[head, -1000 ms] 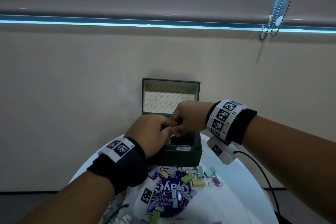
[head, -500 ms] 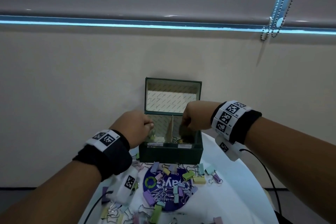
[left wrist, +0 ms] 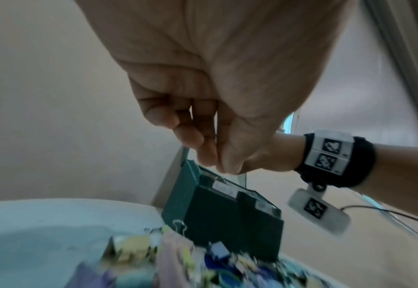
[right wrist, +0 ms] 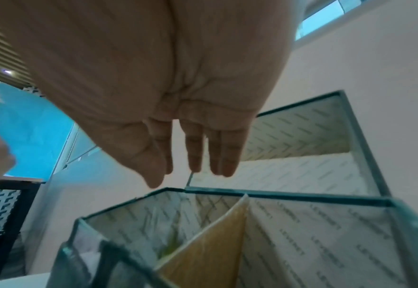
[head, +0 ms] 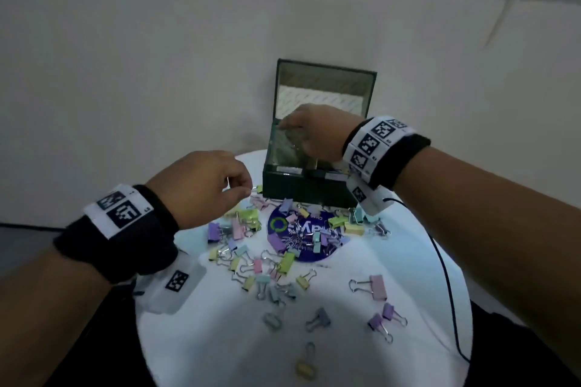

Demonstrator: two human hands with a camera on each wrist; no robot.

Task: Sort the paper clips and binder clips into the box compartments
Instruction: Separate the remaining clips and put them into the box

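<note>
A dark green box [head: 301, 192] with its lid up stands at the back of the round white table [head: 220, 339]. A tan card divider [right wrist: 217, 239] splits it into two compartments. My right hand [head: 309, 132] hovers over the left compartment with straight fingers [right wrist: 195, 152] and holds nothing. My left hand [head: 242, 188] is left of the box, above the table, and pinches a thin wire clip [head: 228, 181], seemingly a paper clip. Pastel binder clips [head: 276, 261] lie scattered in front of the box. Something green lies in the left compartment.
A round purple disc [head: 301, 229] lies under some clips. A pink binder clip [head: 377, 286] and purple ones [head: 388, 313] lie to the right. A black cable [head: 446, 276] runs along the table's right edge. A wall stands close behind the box.
My left hand has drawn back from the box to its left. The right hand has shifted from the right compartment to over the left one and opened. The view has tilted down.
</note>
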